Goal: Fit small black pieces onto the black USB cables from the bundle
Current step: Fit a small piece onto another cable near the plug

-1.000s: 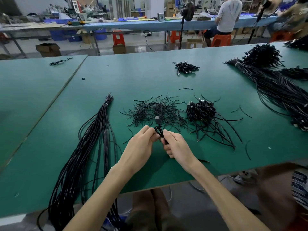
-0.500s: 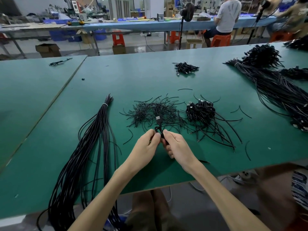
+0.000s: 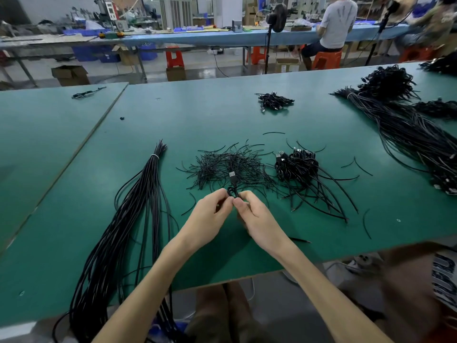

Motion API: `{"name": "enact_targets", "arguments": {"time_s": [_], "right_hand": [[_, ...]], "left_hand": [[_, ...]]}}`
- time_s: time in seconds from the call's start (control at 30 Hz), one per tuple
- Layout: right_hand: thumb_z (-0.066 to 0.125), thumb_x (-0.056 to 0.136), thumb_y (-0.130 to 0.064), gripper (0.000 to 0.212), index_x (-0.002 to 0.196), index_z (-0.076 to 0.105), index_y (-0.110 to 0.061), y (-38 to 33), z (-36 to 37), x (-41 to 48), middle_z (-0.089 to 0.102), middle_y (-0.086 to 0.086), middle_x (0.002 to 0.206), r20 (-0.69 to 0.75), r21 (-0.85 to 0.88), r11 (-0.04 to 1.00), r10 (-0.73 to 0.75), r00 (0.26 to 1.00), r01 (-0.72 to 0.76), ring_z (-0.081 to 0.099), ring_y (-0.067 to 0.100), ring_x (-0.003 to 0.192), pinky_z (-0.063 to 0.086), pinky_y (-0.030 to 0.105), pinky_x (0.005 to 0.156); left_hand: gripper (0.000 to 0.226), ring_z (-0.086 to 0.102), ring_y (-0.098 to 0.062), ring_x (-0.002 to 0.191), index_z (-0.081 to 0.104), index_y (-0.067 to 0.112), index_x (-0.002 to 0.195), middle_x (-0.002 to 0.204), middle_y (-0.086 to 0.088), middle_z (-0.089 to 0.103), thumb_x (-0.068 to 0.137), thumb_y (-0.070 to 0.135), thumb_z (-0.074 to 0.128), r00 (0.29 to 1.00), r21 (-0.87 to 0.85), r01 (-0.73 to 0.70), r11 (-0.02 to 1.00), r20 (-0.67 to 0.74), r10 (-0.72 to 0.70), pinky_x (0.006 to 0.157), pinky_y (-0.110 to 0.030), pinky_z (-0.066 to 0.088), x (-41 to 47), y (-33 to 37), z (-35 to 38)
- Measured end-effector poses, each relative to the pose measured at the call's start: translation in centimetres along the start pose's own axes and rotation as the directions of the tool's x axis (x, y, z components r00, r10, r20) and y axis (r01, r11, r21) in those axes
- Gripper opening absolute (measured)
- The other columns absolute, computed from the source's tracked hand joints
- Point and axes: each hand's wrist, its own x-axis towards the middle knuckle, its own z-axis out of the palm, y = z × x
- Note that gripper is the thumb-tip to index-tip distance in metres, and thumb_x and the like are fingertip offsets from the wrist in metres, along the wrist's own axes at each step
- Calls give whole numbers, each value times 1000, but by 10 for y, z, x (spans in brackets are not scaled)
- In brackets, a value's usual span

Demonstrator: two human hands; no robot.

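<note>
Table: a big green table holds it all.
Bundle: a long bundle of black cables lies on the left, its near end hanging off the edge.
Pile: small black pieces lie in a messy heap just past the hands.
Heap: coiled cables sit right of that pile.
Left hand: the left hand pinches the looped cable.
Right hand: the right hand pinches it too, fingertips touching.
Cable: one USB cable is held between both hands, plug pointing away.

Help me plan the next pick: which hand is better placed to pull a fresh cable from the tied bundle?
Left, probably. The left hand is nearer the bundle; the right hand would have to cross it. Both pinch the current cable, so the left must let go first.
</note>
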Motion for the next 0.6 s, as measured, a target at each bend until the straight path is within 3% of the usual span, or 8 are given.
{"name": "enact_targets", "arguments": {"time_s": [0.13,0.3,0.47,0.6], "right_hand": [[36,113,-31,34,84,47,-16,-1,-1,-1,39,-12,64,-62,112,993,37,997,-30,32,7,55,30,19,50],[37,113,-26,33,82,43,-14,-7,-4,-3,38,-9,61,-67,224,972,93,993,-76,28,8,51,24,23,45],[38,113,-28,33,85,50,-14,-8,-5,-4,38,-10,60,-83,265,962,88,993,-63,28,8,52,23,25,46],[41,112,-28,34,87,52,-7,-6,-5,-4,42,-7,65,-153,229,973,38,988,-2,34,11,57,30,24,49]], "left_hand": [[25,41,-8,63,48,14,83,71,10,50,107,19,48,990,197,-134,971,67,123,60,-21,34,-1,4,7],[24,39,-7,63,52,8,85,74,-1,52,107,15,49,983,118,-186,975,28,184,60,-18,35,-2,2,12],[26,38,-4,57,56,13,82,64,13,49,107,14,50,996,-35,-91,995,7,91,57,-17,34,-3,9,15],[30,33,-9,54,51,13,77,62,12,40,107,14,49,992,-394,125,910,22,-126,50,-18,31,-9,14,24]]}}
